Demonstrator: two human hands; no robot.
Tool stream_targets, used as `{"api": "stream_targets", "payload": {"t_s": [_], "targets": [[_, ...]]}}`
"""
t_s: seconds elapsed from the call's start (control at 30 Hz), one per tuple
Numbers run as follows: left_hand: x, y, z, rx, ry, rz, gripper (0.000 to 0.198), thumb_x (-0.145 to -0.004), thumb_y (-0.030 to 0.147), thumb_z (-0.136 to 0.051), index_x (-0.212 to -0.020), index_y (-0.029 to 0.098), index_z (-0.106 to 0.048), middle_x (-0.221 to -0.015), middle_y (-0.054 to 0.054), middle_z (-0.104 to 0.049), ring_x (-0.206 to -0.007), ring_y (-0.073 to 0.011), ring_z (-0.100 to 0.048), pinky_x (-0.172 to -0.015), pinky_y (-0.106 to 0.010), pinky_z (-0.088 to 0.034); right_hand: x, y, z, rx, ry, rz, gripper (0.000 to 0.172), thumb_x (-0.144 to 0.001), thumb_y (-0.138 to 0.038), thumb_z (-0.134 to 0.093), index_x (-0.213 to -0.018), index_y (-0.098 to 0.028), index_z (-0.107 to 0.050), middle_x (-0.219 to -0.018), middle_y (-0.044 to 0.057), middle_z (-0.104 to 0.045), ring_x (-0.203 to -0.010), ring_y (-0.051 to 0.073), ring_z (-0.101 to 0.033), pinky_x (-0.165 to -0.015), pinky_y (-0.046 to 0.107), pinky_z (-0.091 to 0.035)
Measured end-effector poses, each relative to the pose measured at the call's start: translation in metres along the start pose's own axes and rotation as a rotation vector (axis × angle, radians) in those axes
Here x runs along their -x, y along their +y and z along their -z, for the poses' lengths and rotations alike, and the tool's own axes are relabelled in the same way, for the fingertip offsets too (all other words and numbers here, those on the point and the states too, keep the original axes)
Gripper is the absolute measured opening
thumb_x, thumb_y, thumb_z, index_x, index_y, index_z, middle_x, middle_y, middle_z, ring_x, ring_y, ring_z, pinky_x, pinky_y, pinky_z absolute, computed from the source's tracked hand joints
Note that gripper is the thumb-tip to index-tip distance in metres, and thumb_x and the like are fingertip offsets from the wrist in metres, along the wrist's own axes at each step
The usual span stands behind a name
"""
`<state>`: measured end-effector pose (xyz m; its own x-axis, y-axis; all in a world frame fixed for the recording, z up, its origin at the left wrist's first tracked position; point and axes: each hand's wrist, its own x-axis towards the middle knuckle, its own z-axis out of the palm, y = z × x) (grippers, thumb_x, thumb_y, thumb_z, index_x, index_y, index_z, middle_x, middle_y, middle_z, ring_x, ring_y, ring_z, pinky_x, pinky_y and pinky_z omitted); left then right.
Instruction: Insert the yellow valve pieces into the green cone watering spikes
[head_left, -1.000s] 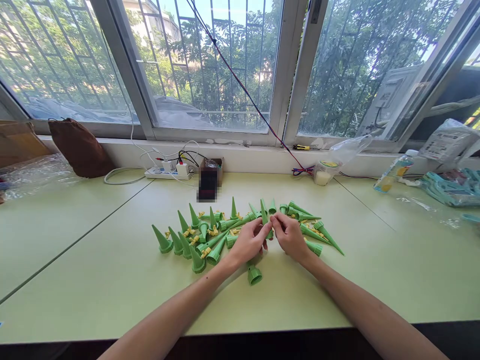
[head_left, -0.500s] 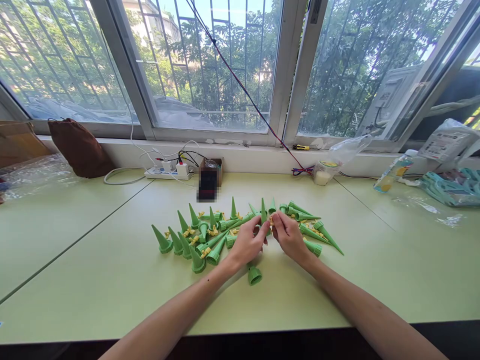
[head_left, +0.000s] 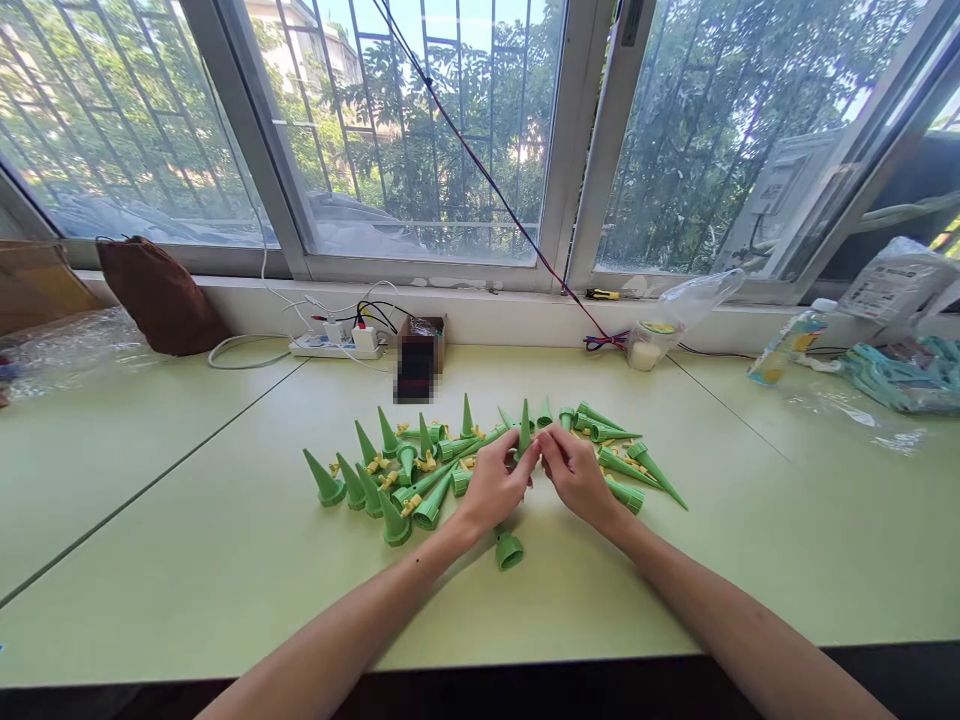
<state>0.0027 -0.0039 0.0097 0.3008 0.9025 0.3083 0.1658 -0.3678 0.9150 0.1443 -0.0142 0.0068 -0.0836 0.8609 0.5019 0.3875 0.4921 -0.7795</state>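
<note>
My left hand (head_left: 496,482) is closed around a green plastic watering spike (head_left: 525,418), which points upward from between the fingers. My right hand (head_left: 576,474) pinches a small yellow plastic valve against the spike's side; the fingertips now hide nearly all of it. Both hands' fingertips almost meet. Below the left wrist a loose green spike (head_left: 509,551) lies with its wide threaded end toward me. On the left, several green spikes (head_left: 395,520) stand or lie among small yellow valves (head_left: 410,505). More green spikes (head_left: 657,474) lie to the right of my right hand.
A power strip (head_left: 300,347) with cables and a small cardboard box (head_left: 437,340) sit at the back. A brown bag (head_left: 154,295) stands back left. Toward the back right are a plastic jar (head_left: 646,347), a bottle (head_left: 789,345) and teal packages (head_left: 904,372).
My right hand has shifted slightly left, closing against the spike. The yellow valve, visible between the fingertips before, is now covered. The left hand and its spike have barely moved.
</note>
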Motion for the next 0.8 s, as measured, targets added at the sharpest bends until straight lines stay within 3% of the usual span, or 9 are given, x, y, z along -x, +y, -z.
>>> {"api": "stream_targets", "payload": {"t_s": [0.8], "targets": [[0.0016,0.0003,-0.0005,-0.001,0.044,0.017,0.033,-0.085,0.045,-0.061,-0.07,0.02,-0.046,-0.057,0.005,-0.048,-0.047,-0.0109,-0.05,-0.045,-0.022,-0.035,-0.0013,-0.0006,0.0,0.031,-0.006,0.011,0.034,-0.099,-0.044,-0.039,-0.077,-0.021,-0.05,-0.053,-0.005,-0.047,-0.045,0.011,-0.041,-0.048,0.024,-0.032]]}}
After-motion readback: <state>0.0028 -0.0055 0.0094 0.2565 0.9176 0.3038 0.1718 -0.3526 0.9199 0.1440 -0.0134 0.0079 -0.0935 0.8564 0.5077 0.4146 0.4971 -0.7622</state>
